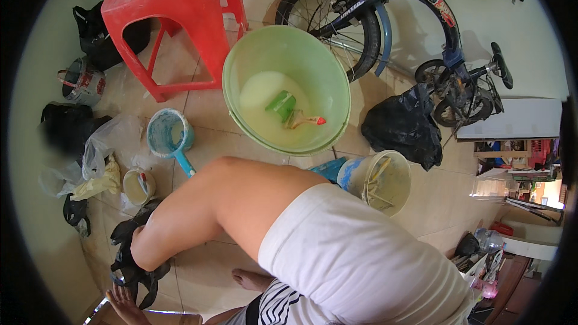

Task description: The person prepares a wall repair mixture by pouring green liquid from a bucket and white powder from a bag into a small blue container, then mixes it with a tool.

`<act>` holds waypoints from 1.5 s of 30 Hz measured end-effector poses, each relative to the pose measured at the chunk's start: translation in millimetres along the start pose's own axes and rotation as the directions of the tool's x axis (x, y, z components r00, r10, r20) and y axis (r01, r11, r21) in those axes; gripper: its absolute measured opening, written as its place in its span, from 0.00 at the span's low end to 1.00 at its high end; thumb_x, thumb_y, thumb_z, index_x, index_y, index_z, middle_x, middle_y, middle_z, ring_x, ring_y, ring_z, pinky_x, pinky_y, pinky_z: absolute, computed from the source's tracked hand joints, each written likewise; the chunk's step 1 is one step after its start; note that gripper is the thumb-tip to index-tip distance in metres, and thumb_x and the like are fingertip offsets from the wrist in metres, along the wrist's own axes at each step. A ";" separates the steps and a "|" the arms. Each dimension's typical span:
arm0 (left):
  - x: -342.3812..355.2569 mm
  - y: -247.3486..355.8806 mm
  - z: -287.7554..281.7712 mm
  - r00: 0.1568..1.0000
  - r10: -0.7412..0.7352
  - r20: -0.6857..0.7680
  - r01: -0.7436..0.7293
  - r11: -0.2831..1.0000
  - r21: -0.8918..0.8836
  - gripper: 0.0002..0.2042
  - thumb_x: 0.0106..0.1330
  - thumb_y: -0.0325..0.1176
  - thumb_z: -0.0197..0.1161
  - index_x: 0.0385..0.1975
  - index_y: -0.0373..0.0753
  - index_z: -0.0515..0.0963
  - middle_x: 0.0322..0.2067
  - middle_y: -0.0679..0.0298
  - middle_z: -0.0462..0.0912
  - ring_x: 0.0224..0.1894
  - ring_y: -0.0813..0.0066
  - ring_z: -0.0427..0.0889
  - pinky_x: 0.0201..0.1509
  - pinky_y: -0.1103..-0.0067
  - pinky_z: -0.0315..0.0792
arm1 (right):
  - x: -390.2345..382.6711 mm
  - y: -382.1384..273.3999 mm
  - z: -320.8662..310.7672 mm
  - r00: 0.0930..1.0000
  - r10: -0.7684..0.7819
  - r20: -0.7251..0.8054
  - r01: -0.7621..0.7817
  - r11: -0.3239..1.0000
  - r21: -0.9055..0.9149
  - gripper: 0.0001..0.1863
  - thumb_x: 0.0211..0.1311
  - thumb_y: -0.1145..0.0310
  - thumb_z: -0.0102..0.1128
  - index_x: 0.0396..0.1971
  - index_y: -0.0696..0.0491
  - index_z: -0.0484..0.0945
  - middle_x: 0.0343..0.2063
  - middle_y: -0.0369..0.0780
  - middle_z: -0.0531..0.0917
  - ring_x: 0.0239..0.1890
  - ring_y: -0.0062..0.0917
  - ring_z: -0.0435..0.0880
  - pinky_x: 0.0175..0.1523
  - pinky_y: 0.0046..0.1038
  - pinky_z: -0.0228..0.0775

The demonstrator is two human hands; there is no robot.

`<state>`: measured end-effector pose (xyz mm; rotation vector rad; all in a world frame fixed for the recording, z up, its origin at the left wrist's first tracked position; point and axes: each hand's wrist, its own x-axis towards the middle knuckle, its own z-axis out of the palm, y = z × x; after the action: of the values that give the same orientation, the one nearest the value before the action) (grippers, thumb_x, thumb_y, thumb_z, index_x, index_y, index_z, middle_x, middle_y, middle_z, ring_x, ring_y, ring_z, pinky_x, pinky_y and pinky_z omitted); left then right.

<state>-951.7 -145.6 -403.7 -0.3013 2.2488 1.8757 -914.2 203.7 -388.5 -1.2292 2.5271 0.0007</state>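
Although the bare right arm shows clearly, the right hand [143, 255] is largely hidden at the crumpled black plastic bag [148, 278], lower left; whether its fingers are apart or clamped cannot be told. The left hand [124, 305], near the lower edge, lies just below the bag, fingers extended and slightly apart. The bag's contents are indiscernible. The arm partly covers the blue dipper's handle [185, 163].

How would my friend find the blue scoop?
Find the big red stool. Just below its legs in the picture, left of the large pale-green bucket, is a round, smudged scoop. Unlike the bucket, it's blue with a straight handle sticking out.
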 end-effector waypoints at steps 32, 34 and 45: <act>-0.7 -6.0 50.6 0.986 0.093 0.136 -0.117 0.978 0.175 0.34 0.75 0.53 0.48 0.71 0.33 0.57 0.67 0.48 0.65 0.70 0.53 0.63 0.74 0.57 0.54 | -117.9 29.9 -114.3 0.945 0.079 -0.317 -0.132 0.980 -0.150 0.18 0.62 0.55 0.61 0.49 0.45 0.84 0.52 0.37 0.84 0.56 0.33 0.79 0.56 0.43 0.73; -1.0 -2.8 40.3 0.993 0.067 0.097 -0.081 0.985 0.151 0.33 0.75 0.53 0.47 0.70 0.34 0.58 0.66 0.48 0.66 0.70 0.54 0.63 0.73 0.58 0.55 | -118.0 25.5 -120.8 0.941 0.064 -0.333 -0.125 0.978 -0.165 0.18 0.62 0.56 0.61 0.49 0.45 0.84 0.52 0.36 0.84 0.56 0.33 0.79 0.56 0.43 0.73; -9.2 0.5 56.1 0.960 -0.119 0.255 0.111 0.993 0.045 0.32 0.74 0.56 0.48 0.65 0.35 0.65 0.60 0.52 0.73 0.64 0.61 0.69 0.69 0.59 0.59 | -128.3 23.6 -130.4 0.938 0.068 -0.340 -0.151 0.963 -0.224 0.19 0.61 0.56 0.63 0.50 0.45 0.84 0.52 0.36 0.84 0.56 0.33 0.80 0.55 0.45 0.72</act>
<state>-941.8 -90.1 -410.5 -0.1685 2.0395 1.7113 -896.8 298.1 -231.0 -1.2649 2.9603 0.1537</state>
